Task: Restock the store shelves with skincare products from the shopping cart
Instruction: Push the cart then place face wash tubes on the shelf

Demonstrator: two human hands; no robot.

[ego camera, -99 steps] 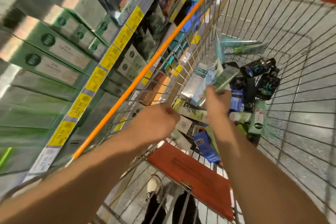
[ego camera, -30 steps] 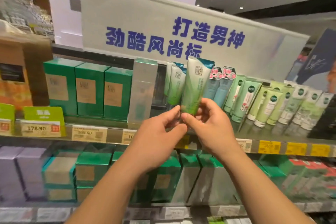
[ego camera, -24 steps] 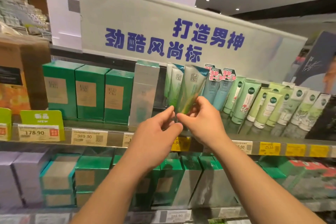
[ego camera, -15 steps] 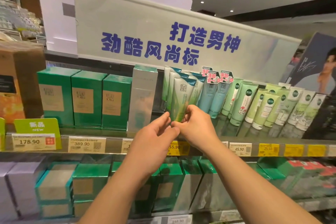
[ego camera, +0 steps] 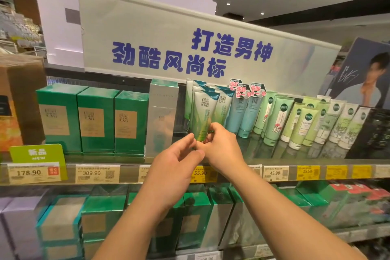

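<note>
Item: one green-and-white tube (ego camera: 203, 116), cap end down, at the front of a row of matching tubes (ego camera: 223, 103) on the upper shelf (ego camera: 135, 159), between the silver box (ego camera: 161, 116) and the pale blue tubes (ego camera: 245, 112). We pinch its lower end with our right hand (ego camera: 221, 145), fingers curled round it from the right; our left hand (ego camera: 175, 167) sits just below and left, fingers loosely extended, tips at the tube's base, gripping nothing. A yellow price tag (ego camera: 200, 173) reading 55.90 shows below both hands.

Retail shop, stocked shelves (ego camera: 316, 161), yellow price tags (ego camera: 307, 172), probably cosmetics aisle
</note>
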